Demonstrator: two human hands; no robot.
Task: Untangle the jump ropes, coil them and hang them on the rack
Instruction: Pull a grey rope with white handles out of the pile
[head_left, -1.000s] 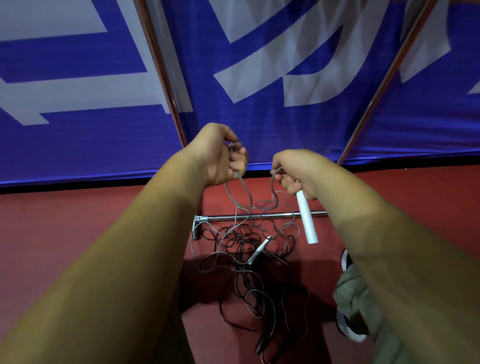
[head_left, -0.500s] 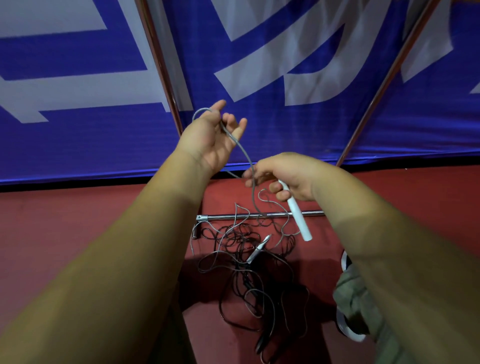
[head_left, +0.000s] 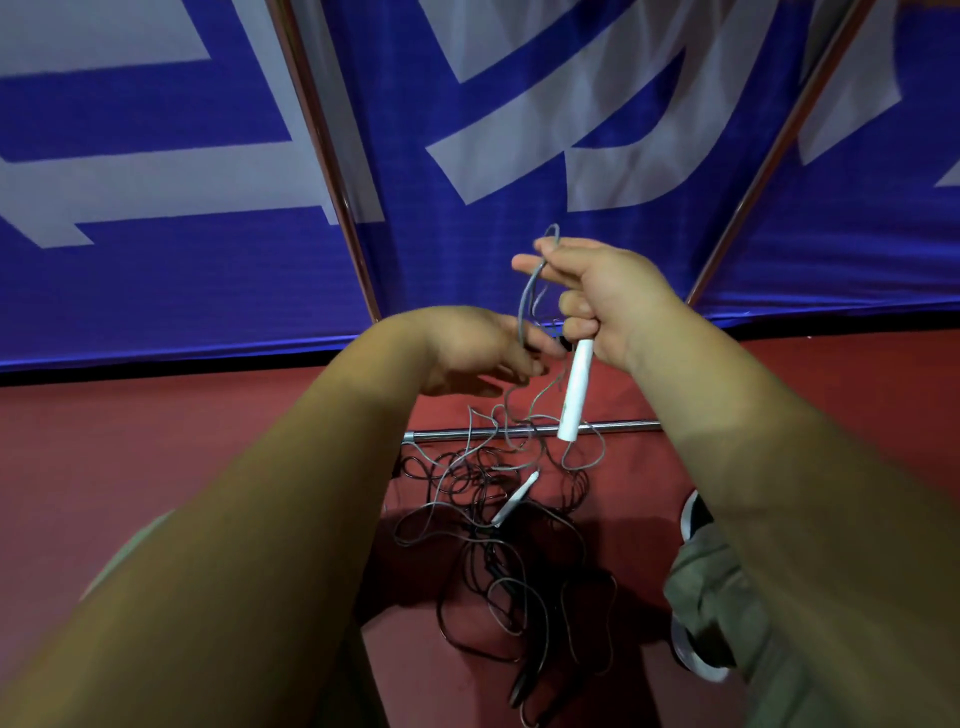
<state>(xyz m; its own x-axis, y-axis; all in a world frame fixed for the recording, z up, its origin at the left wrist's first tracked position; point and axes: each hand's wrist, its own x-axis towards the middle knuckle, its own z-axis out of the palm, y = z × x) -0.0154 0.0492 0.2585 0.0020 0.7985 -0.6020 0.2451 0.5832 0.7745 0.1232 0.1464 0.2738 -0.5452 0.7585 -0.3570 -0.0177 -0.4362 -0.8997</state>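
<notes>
- Risk sits first in the right hand (head_left: 602, 301): its lower fingers are curled round the white handle (head_left: 575, 395), while thumb and forefinger pinch a loop of the grey cord (head_left: 523, 312) just above them. One hand does two jobs, so the loop may slip out of the pinch if a pull comes from below.
- The left hand (head_left: 478, 353) reaches over with its fingers nearly straight and close together, and the fingertips touch the grey cord just under that pinch. This part is blurred, so I cannot tell if one finger hooks the cord.
- Well below all the fingers, the grey cord runs down into the tangle (head_left: 467, 483) on the floor, mixed with a black rope (head_left: 519, 613) and crossing the chrome bar (head_left: 623, 425). A hard pull upward could tighten a knot or catch the cord on this bar.
- A second handle (head_left: 514, 500) lies inside the tangle, far under the fingertips. It may snag in a loop when the cord is drawn up.
- Nothing looks coiled or hung yet, so I judge that patience is needed.
</notes>
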